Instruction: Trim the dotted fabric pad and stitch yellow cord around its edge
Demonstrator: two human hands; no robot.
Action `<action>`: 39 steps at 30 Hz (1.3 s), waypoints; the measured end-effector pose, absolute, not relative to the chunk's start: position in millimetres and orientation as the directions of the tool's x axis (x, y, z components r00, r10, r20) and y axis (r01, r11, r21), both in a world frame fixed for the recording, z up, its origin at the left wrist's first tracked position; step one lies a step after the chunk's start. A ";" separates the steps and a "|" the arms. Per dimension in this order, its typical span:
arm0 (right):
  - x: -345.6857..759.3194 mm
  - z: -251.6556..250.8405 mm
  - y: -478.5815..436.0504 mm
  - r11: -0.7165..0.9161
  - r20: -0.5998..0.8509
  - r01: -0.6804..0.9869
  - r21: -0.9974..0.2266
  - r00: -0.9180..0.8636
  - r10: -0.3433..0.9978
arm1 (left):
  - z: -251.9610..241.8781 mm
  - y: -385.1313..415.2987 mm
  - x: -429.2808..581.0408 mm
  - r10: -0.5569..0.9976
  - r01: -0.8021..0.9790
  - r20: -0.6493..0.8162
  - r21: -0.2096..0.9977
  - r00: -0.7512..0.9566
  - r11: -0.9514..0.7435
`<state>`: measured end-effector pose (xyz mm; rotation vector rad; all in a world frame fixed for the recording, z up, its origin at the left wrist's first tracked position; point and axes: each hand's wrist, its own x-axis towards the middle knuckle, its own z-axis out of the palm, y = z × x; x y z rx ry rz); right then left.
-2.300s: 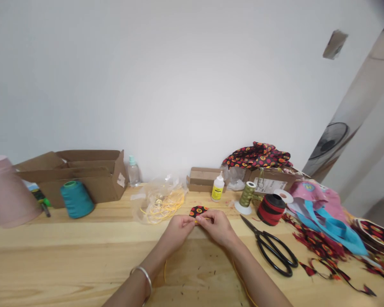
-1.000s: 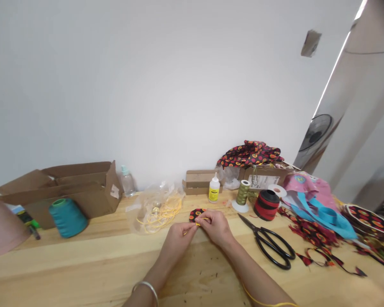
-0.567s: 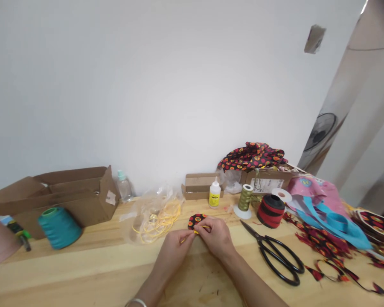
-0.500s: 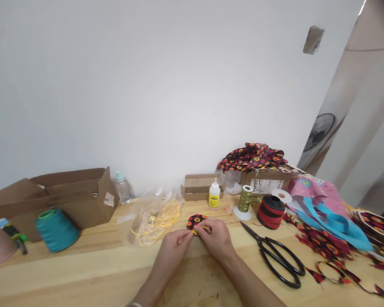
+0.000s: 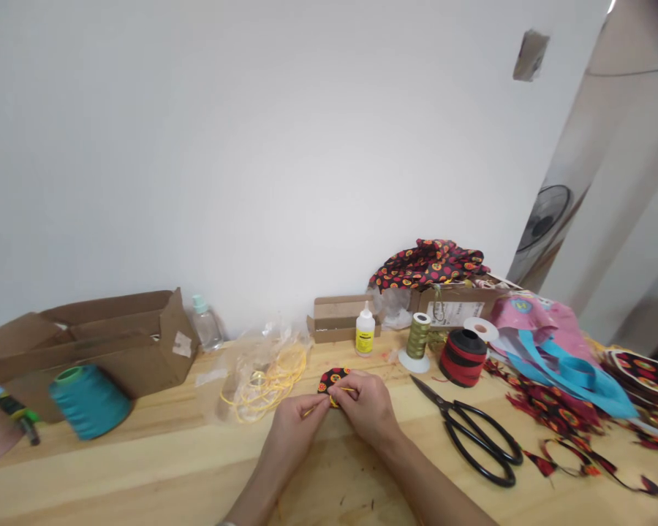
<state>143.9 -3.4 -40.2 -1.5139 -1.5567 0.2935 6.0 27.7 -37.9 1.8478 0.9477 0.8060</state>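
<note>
Both my hands meet over the wooden table at a small dark patterned fabric piece with red and orange spots. My left hand is closed in a pinch, with a bit of yellow cord showing at its fingers. My right hand pinches the yellow cord too, a short length of it showing by the fingertips. The fabric piece lies just behind and under the fingertips, partly hidden by my right hand. Left of my hands, a loose coil of yellow cord lies on clear plastic.
Black-handled scissors lie right of my hands. Behind stand a glue bottle, a green thread spool and a red-black roll. A teal thread cone leans by a cardboard box at left. Fabric scraps cover the right side.
The camera view has shifted slightly. My hands stay together at the fabric piece, still pinching the cord, with hardly any movement.
</note>
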 end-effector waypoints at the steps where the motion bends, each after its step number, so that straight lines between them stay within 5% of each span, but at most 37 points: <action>1: 143.9 -40.0 -3.9 0.212 0.430 0.674 -0.708 0.173 0.886 | -38.1 27.4 6.0 0.849 0.290 0.149 0.898 0.506 -0.330; 16: 144.6 -45.3 0.0 0.271 0.448 0.611 -0.744 0.154 0.881 | -37.1 27.9 5.0 0.866 0.180 0.123 0.955 0.484 -0.236; 39: 147.0 -47.9 0.9 0.227 0.442 0.646 -0.729 0.190 0.877 | -38.8 24.5 4.0 0.875 0.265 0.177 0.909 0.452 -0.321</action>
